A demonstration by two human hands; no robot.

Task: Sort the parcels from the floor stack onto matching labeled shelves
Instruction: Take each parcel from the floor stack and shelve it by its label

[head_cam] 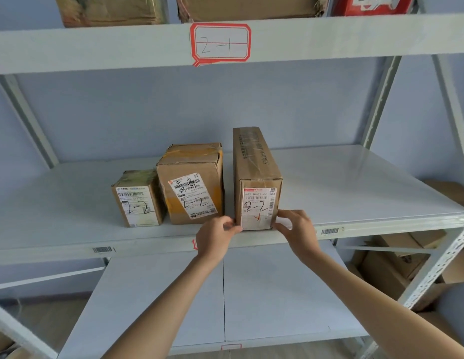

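We have the tall parcel (256,182) marked 2-2 standing on the middle shelf (355,182), right of two smaller boxes (171,193) with the same mark. Our left hand (216,235) and right hand (294,228) pinch its near bottom corners — fingers curled on cardboard. It looks stiff, taped, probably light; narrow and upright, so it could tip — we'd grip low on both sides.

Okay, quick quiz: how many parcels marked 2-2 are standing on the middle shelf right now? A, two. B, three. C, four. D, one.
B: a small box, a medium box and a tall box, which both hands touch, each show a handwritten 2-2.
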